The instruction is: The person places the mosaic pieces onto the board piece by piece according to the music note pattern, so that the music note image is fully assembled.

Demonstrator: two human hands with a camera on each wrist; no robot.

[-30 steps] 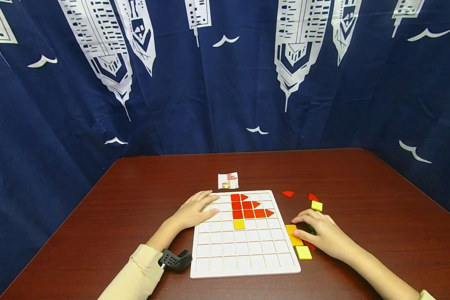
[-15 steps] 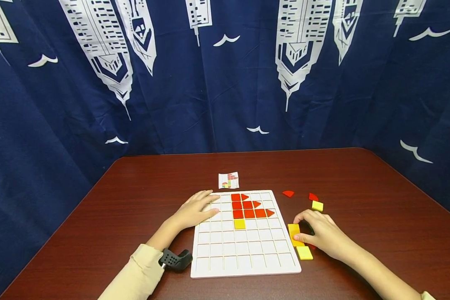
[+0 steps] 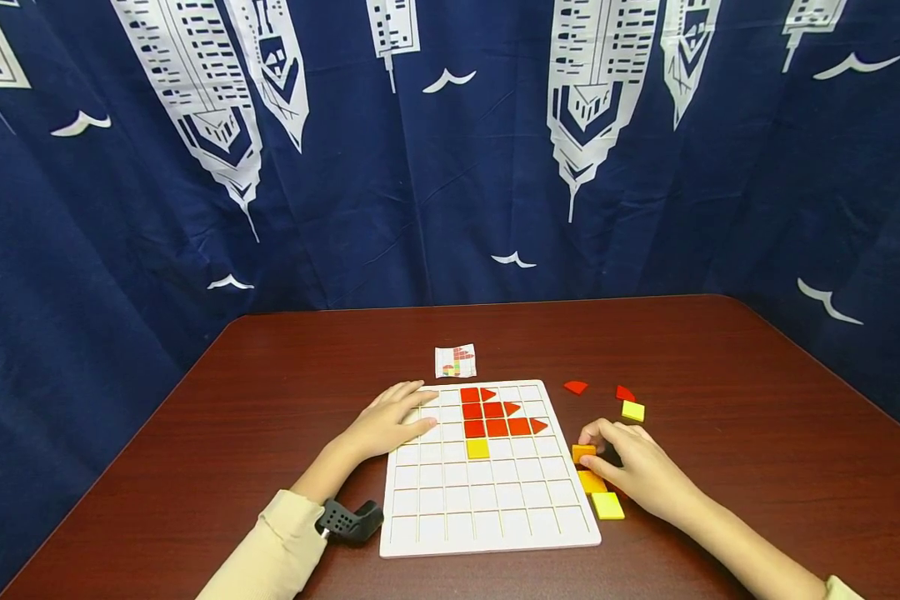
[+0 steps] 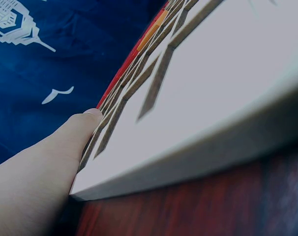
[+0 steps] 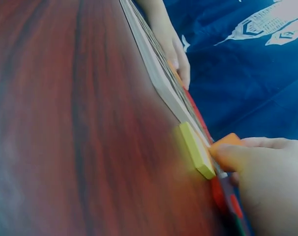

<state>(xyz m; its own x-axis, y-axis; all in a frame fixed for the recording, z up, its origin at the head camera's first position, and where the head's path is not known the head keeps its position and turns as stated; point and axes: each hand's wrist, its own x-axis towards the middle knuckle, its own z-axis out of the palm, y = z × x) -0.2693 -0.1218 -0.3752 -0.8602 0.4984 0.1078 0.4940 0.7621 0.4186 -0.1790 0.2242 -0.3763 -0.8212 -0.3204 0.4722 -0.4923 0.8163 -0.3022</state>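
My left hand rests with fingers spread on the upper left edge of a white gridded board. Red square and pointed tiles fill parts of the board's top rows, with a yellow square tile in the cell below. Off the board's right edge, my right hand pinches an orange square tile between thumb and fingers; the right wrist view shows it tilted. Just under it lie another orange tile and a yellow tile. The right hand hides whatever is beneath its palm.
A small printed card with a coloured pattern lies behind the board. Two red curved pieces and a pale yellow tile are at the back right. A black band is on the left wrist. A blue patterned curtain hangs behind the table.
My right hand has closed its thumb and fingers on the upper orange tile and drawn it slightly left and up, apart from the other orange tile. The left hand stays put.
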